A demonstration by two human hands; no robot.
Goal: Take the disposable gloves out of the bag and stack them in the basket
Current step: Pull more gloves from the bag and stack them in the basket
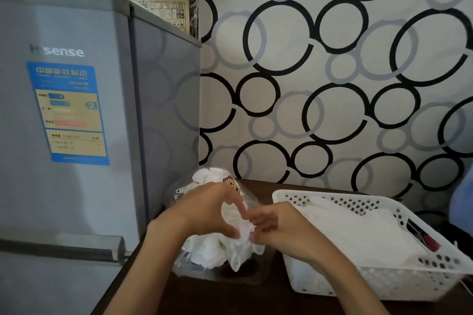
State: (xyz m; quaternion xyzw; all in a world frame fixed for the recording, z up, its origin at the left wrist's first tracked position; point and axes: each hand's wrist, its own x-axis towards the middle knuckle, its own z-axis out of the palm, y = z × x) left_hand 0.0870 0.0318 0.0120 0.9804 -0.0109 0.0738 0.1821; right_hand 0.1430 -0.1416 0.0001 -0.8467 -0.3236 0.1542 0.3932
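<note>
A clear plastic bag (204, 181) stuffed with crumpled white disposable gloves (217, 250) lies on the dark table, left of a white perforated basket (384, 281). Flattened translucent gloves (358, 233) lie stacked inside the basket. My left hand (204, 212) grips the bag from above, thumb and forefinger curled round the bundle. My right hand (279, 227) pinches a crumpled glove (243, 230) at the bag's opening, fingertips meeting those of the left hand.
A grey fridge (76, 110) stands close on the left, against the table's edge. Behind the dark wooden table (256, 299) hangs a curtain with black and grey circles (332, 71). A red-tipped object (431, 241) lies in the basket's right corner.
</note>
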